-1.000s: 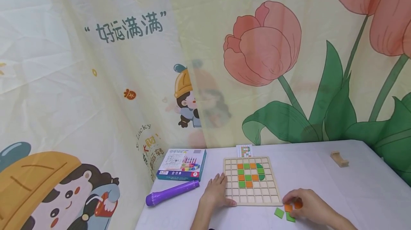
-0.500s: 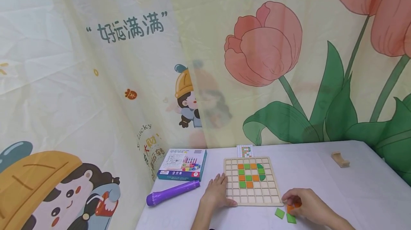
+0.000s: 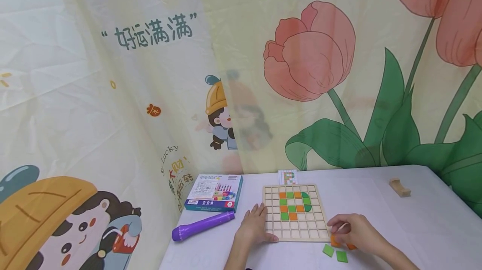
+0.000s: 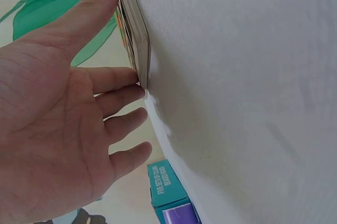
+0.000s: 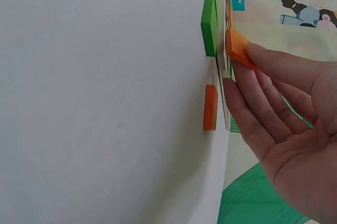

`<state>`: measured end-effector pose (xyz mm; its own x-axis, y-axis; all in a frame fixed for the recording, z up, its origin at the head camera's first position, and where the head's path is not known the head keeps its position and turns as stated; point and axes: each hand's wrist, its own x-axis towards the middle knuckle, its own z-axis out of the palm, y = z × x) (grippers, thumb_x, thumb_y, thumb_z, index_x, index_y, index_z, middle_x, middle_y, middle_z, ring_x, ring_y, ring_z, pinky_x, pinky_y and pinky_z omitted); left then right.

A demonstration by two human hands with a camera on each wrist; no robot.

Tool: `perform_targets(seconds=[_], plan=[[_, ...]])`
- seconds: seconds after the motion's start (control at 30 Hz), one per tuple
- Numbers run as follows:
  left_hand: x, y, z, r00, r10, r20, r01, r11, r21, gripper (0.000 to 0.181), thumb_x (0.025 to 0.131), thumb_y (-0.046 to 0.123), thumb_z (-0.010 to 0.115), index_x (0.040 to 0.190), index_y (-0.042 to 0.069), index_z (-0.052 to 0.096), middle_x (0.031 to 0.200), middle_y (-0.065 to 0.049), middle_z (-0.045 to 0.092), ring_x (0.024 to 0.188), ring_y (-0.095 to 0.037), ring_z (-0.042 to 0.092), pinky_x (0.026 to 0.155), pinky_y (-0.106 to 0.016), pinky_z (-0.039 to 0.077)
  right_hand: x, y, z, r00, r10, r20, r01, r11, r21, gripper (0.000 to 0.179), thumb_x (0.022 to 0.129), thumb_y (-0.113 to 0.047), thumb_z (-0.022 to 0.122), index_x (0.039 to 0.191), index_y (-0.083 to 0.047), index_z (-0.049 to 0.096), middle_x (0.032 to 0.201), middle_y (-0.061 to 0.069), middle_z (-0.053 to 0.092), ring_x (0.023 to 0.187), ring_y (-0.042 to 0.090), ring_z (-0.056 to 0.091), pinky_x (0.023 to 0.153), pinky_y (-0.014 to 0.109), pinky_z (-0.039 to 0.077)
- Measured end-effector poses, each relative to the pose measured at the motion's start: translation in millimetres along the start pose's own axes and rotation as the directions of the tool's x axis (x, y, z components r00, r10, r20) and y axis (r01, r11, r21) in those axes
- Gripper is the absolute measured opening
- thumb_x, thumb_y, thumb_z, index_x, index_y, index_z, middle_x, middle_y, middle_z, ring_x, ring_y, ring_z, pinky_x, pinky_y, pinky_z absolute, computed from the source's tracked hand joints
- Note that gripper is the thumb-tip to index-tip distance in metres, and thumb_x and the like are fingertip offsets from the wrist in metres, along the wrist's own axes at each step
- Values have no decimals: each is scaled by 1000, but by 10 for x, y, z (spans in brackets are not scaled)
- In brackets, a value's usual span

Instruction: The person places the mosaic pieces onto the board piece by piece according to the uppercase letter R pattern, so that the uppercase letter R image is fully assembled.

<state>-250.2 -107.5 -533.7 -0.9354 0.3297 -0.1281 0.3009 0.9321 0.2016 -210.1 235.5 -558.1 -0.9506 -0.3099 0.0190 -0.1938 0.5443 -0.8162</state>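
Note:
A wooden grid board (image 3: 297, 234) lies on the table, with orange and green tiles set in its cells in a P-like pattern. My left hand (image 3: 253, 225) lies along its left side, fingers straight and touching the edge, thumb at the near corner; the left wrist view shows the fingertips against the board's side (image 4: 138, 40). By the near right corner, my right hand (image 3: 357, 233) pinches an orange square tile (image 5: 239, 48) between thumb and fingers, raised off the table. Beneath it lie another orange tile (image 5: 210, 107) and two green tiles (image 3: 328, 250).
Left of the board are a flat box (image 3: 212, 192) of art supplies and a purple cylinder (image 3: 203, 225) with a wider end. A small pattern card (image 3: 287, 177) stands behind the board. A wooden notched block (image 3: 399, 187) sits far right. Printed curtains hang behind the table.
My right hand has lifted the orange tile from the loose pile and moved slightly up toward the board's corner, uncovering more of the green tile. The left hand has stayed put.

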Motion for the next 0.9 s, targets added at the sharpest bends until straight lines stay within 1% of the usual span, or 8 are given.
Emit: perform_targets(seconds=[0.17,0.27,0.5,0.7,0.9], plan=[[-6,2,-13,1000,5,-1,-5,1000,3,106,73,55,90,154,0,48,162,-15,44,153,-35,36,124,-55,31,66,-24,26,998,-58,2,58,997,51,32,79,-3,88,108,-2,74,85,-2,73,74,10,68,68,23,61],[-5,1,-13,1000,11,-4,-11,1000,5,106,73,55,90,153,0,48,162,-16,43,152,-36,36,124,-55,31,105,-60,50,997,-74,3,74,994,78,33,79,-4,88,109,-1,73,85,-1,73,75,11,69,69,24,61],[4,-16,-2,1000,16,-2,-16,1000,5,107,73,56,90,154,0,48,163,-16,43,153,-36,36,124,-55,31,221,-156,140,997,-72,-25,74,993,90,32,79,-9,90,107,-3,75,85,-3,74,77,12,69,71,23,60],[2,-25,8,1000,11,0,-11,1000,11,106,73,56,90,153,0,48,162,-15,44,153,-35,36,124,-55,32,339,-239,242,994,-108,-13,108,984,140,31,80,-7,89,106,-3,74,86,-2,75,76,13,71,70,24,61],[5,-19,3,1000,18,-7,-18,1000,3,107,73,56,90,153,-1,48,162,-16,44,152,-36,36,124,-55,32,433,-339,335,994,-110,-20,112,978,178,30,80,-2,88,106,1,74,85,0,75,76,15,71,71,24,62]])
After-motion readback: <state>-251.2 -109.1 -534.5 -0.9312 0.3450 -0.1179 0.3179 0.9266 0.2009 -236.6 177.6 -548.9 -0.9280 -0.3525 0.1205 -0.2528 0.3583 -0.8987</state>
